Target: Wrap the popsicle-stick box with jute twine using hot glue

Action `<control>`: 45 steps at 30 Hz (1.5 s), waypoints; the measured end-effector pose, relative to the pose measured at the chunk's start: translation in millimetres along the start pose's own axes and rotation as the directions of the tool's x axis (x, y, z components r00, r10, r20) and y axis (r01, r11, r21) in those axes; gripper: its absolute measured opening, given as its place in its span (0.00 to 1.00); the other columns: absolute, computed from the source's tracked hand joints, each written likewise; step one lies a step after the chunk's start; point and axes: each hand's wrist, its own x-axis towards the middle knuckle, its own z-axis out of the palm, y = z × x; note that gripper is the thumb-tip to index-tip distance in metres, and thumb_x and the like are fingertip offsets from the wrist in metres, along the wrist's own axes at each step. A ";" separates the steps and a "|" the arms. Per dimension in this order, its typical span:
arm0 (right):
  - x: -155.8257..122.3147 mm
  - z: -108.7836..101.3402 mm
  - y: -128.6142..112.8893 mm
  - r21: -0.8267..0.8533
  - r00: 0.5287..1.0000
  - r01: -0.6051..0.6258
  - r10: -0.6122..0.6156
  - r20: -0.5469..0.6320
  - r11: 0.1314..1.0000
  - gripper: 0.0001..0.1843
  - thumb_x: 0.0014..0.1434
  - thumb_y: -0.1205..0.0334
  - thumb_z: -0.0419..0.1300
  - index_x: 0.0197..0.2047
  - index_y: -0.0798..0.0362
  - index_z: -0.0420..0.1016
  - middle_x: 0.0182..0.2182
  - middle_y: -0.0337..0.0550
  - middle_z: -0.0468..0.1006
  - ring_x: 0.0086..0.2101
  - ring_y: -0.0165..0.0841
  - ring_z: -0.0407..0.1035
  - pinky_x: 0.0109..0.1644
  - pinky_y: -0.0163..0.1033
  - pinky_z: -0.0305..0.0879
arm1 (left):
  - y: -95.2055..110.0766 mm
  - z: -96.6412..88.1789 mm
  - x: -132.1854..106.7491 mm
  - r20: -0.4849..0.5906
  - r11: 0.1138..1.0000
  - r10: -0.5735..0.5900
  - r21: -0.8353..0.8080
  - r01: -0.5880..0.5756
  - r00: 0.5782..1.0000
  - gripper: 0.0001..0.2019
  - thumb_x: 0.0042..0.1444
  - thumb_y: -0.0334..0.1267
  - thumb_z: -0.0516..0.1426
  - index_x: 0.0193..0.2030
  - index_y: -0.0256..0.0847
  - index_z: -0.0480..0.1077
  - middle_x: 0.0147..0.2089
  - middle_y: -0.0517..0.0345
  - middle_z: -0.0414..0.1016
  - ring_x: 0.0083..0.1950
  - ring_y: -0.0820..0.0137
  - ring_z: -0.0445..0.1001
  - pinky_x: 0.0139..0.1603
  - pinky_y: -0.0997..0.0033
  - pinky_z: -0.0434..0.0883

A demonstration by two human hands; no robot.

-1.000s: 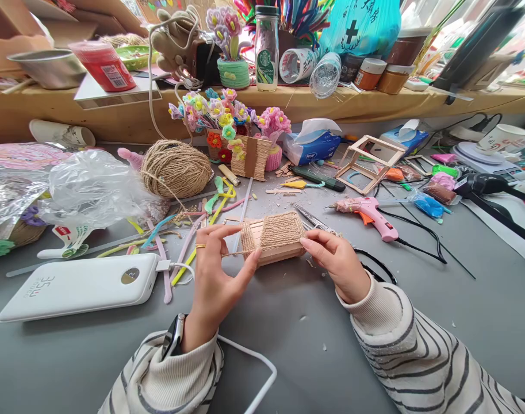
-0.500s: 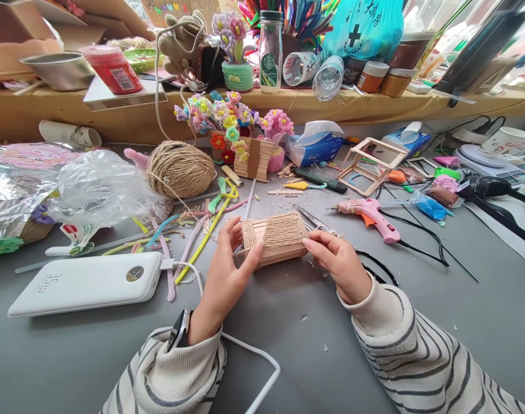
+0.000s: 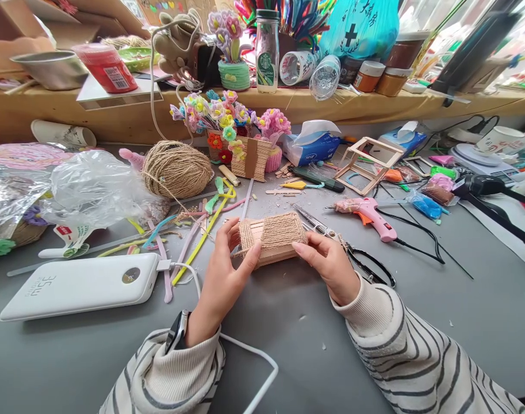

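A small wooden-stick box (image 3: pixel 283 253), partly covered with rows of jute twine (image 3: pixel 284 229), is held just above the grey table. My left hand (image 3: pixel 232 259) grips its left end, thumb on the front and fingers behind. On the right end, my right hand (image 3: pixel 329 261) pinches the box between thumb and fingers. Bare sticks show in a wedge between the twine-covered parts. A strand of twine leads left from the box's corner near my left hand. Scissors (image 3: pixel 316 221) lie behind the box, their black handles beside my right wrist.
A jute ball (image 3: pixel 178 169) sits back left, near colourful pipe cleaners (image 3: pixel 204 241). At left lies a white power bank (image 3: pixel 81 286), its cable running under my left wrist. A pink glue gun (image 3: pixel 368 215) rests on the right, behind it a stick frame (image 3: pixel 368 164).
My right hand has shifted slightly left along the box, its thumb now further onto the front edge. More of the scissors' handles shows. The left hand keeps its grip.
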 end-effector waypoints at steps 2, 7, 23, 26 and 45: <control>0.2 0.5 0.7 0.013 1.000 0.000 0.000 0.000 1.000 0.13 0.50 0.51 0.58 0.33 0.53 0.73 0.28 0.39 0.71 0.30 0.31 0.63 0.40 0.39 0.62 | -0.1 -0.1 -0.3 0.000 1.000 0.003 0.003 -0.003 1.000 0.26 0.52 0.48 0.54 0.56 0.43 0.52 0.56 0.48 0.64 0.58 0.62 0.63 0.59 0.54 0.60; 1.0 0.6 0.0 0.001 1.000 0.006 -0.006 -0.009 1.000 0.12 0.51 0.51 0.58 0.30 0.52 0.72 0.27 0.40 0.71 0.33 0.33 0.65 0.41 0.40 0.63 | -0.4 0.5 -0.5 -0.007 1.000 0.006 0.013 -0.006 1.000 0.26 0.52 0.48 0.54 0.56 0.43 0.53 0.56 0.48 0.64 0.59 0.61 0.63 0.59 0.54 0.61; 0.6 1.2 0.2 -0.012 0.999 0.029 -0.030 -0.030 0.999 0.12 0.51 0.53 0.58 0.26 0.53 0.70 0.26 0.39 0.71 0.32 0.33 0.65 0.42 0.40 0.63 | 5.5 11.9 -4.4 -0.073 0.997 -0.017 0.071 0.022 0.997 0.38 0.48 0.49 0.57 0.62 0.41 0.44 0.55 0.45 0.59 0.57 0.58 0.63 0.58 0.49 0.58; 0.4 3.3 -0.5 -0.016 0.998 0.044 -0.044 -0.041 0.999 0.12 0.51 0.53 0.58 0.26 0.53 0.70 0.28 0.40 0.73 0.36 0.35 0.66 0.43 0.40 0.63 | 5.7 13.1 -4.4 -0.083 0.996 -0.022 0.083 0.029 0.996 0.37 0.48 0.48 0.57 0.62 0.41 0.44 0.55 0.45 0.60 0.57 0.58 0.62 0.58 0.49 0.57; 0.2 12.8 -1.3 0.110 0.999 0.034 -0.030 -0.033 0.993 0.15 0.50 0.54 0.59 0.39 0.54 0.74 0.34 0.43 0.77 0.40 0.38 0.70 0.44 0.43 0.68 | 3.4 13.3 -4.2 -0.084 0.995 -0.021 0.098 0.029 0.996 0.34 0.49 0.47 0.57 0.60 0.42 0.47 0.56 0.45 0.60 0.57 0.57 0.62 0.58 0.50 0.59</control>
